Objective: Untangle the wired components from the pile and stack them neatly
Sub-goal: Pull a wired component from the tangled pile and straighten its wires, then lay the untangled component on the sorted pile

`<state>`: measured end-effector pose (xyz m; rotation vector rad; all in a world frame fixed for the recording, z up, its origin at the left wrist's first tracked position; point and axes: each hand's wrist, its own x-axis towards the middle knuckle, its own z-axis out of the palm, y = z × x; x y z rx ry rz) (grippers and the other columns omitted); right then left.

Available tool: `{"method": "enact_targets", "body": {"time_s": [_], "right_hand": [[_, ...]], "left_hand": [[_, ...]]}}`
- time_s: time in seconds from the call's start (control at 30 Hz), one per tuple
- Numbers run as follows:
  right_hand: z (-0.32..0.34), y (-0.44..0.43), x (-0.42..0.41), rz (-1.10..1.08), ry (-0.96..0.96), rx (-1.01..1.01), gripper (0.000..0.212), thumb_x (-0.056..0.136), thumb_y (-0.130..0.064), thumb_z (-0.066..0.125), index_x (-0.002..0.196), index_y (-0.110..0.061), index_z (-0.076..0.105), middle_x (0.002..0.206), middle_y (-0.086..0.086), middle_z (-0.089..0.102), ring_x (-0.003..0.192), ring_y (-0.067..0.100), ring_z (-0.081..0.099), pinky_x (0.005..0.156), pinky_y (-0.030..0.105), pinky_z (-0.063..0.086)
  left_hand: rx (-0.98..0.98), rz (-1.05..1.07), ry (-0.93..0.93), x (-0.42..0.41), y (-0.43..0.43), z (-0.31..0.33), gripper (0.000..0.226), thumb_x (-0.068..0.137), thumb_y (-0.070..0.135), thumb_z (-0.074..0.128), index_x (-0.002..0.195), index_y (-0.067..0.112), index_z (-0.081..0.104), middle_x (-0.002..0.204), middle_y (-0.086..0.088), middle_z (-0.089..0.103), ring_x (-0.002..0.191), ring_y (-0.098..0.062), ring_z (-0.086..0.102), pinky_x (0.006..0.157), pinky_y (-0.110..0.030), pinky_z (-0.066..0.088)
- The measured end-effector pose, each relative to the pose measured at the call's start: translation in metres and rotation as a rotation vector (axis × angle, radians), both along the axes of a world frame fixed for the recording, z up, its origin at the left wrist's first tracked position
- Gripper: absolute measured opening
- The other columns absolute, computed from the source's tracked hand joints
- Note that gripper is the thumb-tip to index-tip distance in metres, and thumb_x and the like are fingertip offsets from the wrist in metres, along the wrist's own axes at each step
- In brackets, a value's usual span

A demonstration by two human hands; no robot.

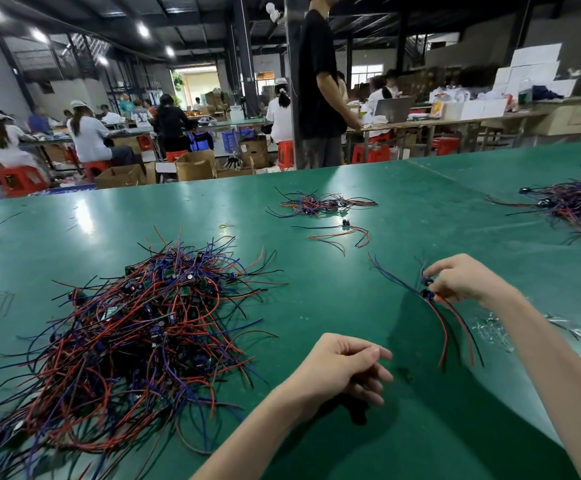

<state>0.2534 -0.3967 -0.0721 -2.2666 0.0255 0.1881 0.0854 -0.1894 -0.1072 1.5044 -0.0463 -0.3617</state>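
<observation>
Now fingers (438, 269) of the right hand (464, 278) pinch one wired component (427, 293); left hand (341, 370) fingers hang loose. Lay its wires straight.

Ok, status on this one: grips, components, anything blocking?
Left grip empty, loosely curled. Right grip pinches components, wires trailing. Pile tangled, left of both. Nothing blocking.

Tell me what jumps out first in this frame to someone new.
The big tangled pile of red, blue and black wired parts grabs the eye first, on the left of the green table. Next comes the right hand at right, pinching a wired component whose red and black leads trail toward the camera. The left hand hovers empty at front centre.
</observation>
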Motion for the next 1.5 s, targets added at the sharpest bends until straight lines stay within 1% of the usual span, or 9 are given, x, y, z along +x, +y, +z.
{"method": "enact_targets", "body": {"time_s": [0.17,0.3,0.4,0.53,0.77,1.0,1.23,1.37,1.5], "right_hand": [[-0.005,0.0,0.005,-0.035,-0.094,-0.216,0.038,0.076,0.006,0.057,0.106,-0.014,0.069,0.094,0.018,0.068,0.069,0.025,0.058,0.065,0.026,0.047],[-0.011,0.001,0.005,-0.056,-0.167,-0.275,0.041,0.077,0.0,0.049,0.108,-0.017,0.07,0.116,0.017,0.064,0.064,0.023,0.051,0.063,0.025,0.045],[-0.015,0.002,0.008,-0.073,-0.205,-0.281,0.023,0.081,-0.009,0.053,0.092,-0.008,0.073,0.105,0.014,0.07,0.088,0.033,0.063,0.081,0.035,0.054],[-0.018,0.003,0.006,-0.064,-0.18,-0.297,0.009,0.082,-0.024,0.069,0.074,-0.018,0.068,0.094,0.01,0.07,0.09,0.03,0.061,0.081,0.034,0.052],[-0.015,0.002,0.003,-0.194,-0.184,-0.381,0.022,0.079,-0.008,0.058,0.092,-0.017,0.073,0.104,0.015,0.066,0.087,0.033,0.056,0.075,0.032,0.047],[-0.017,0.011,0.001,-0.106,-0.136,-0.449,0.027,0.079,-0.038,0.07,0.082,-0.011,0.072,0.086,0.01,0.065,0.081,0.029,0.058,0.066,0.029,0.045],[-0.022,0.017,-0.002,-0.095,-0.178,-0.494,0.01,0.079,-0.016,0.067,0.086,-0.012,0.072,0.092,0.011,0.067,0.087,0.03,0.059,0.07,0.031,0.05],[-0.029,0.028,-0.006,-0.092,-0.469,-0.665,0.022,0.084,-0.012,0.058,0.104,-0.007,0.065,0.107,0.015,0.059,0.103,0.034,0.051,0.082,0.038,0.044],[-0.032,0.065,-0.025,0.061,-0.785,-0.42,0.017,0.084,-0.006,0.059,0.097,-0.006,0.069,0.098,0.014,0.065,0.096,0.035,0.056,0.081,0.041,0.042]], "left_hand": [[0.027,-0.016,-0.03,-0.001,0.001,-0.001,0.018,0.098,0.011,0.05,0.097,0.006,0.067,0.065,0.002,0.063,0.053,-0.009,0.058,0.054,-0.022,0.054],[0.075,-0.036,-0.062,-0.001,0.001,-0.001,0.023,0.098,0.015,0.051,0.083,0.011,0.069,0.058,0.004,0.057,0.046,-0.007,0.052,0.046,-0.02,0.049],[0.091,-0.033,-0.085,0.0,0.001,-0.002,0.027,0.097,0.021,0.053,0.076,0.012,0.067,0.052,0.004,0.053,0.04,-0.008,0.048,0.042,-0.019,0.046],[0.107,-0.009,-0.091,0.001,0.002,-0.004,0.034,0.094,0.032,0.058,0.066,0.015,0.066,0.045,0.003,0.046,0.034,-0.009,0.044,0.039,-0.019,0.043],[0.062,0.005,-0.097,0.001,0.002,-0.004,0.042,0.093,0.035,0.058,0.056,0.018,0.063,0.042,0.004,0.043,0.034,-0.008,0.04,0.04,-0.02,0.046],[0.055,0.001,-0.1,0.001,0.003,-0.004,0.035,0.096,0.028,0.056,0.067,0.01,0.064,0.045,0.005,0.048,0.037,-0.008,0.047,0.042,-0.018,0.046],[0.158,0.136,-0.15,0.004,0.001,-0.009,0.018,0.097,0.009,0.051,0.086,0.004,0.065,0.063,0.002,0.059,0.043,-0.007,0.049,0.044,-0.021,0.049],[0.347,0.266,-0.309,0.008,0.008,0.002,0.016,0.095,0.0,0.049,0.098,0.002,0.065,0.079,-0.005,0.066,0.049,-0.006,0.055,0.046,-0.022,0.051],[0.438,0.532,-0.522,0.014,0.039,0.041,0.006,0.084,0.006,0.069,0.079,0.009,0.072,0.061,0.004,0.065,0.046,-0.003,0.056,0.045,-0.022,0.05]]}}
